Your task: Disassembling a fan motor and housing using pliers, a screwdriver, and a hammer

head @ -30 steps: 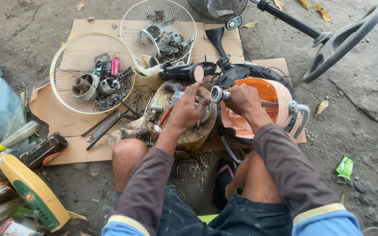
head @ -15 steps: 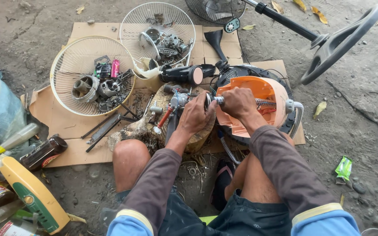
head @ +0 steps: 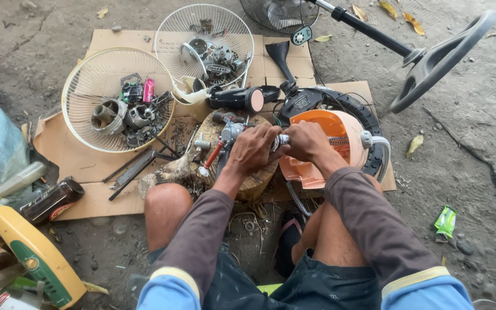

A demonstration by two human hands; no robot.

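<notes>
Both hands meet over a round wooden stump (head: 259, 178) that serves as the bench, set on flattened cardboard (head: 104, 166) on the dirt ground. The left hand (head: 252, 150) is closed in a firm grip around a small metal engine assembly (head: 228, 136), grey with a red-handled part sticking out toward the lower left; the right hand (head: 305, 140) is clamped on a short silvery ribbed metal piece (head: 281, 140) that joins that assembly, just in front of an orange plastic housing (head: 325, 138). The assembly sits on top of the stump, between the person's knees. It looks like cast metal: stiff, dense for its size, probably greasy and so apt to slip, with edges and studs that give the fingers purchase. The safest hold seems to be the solid body, as the left hand has it, not the thin red-handled part or any hose. The orange housing beside it looks light and somewhat flexible, more likely to crack if levered against. A corrugated grey hose (head: 377, 150) curls at its right side. Two white wire fan guards (head: 116, 97) on the cardboard serve as trays for loose engine parts, and long dark tools (head: 136, 169) lie near the stump.
</notes>
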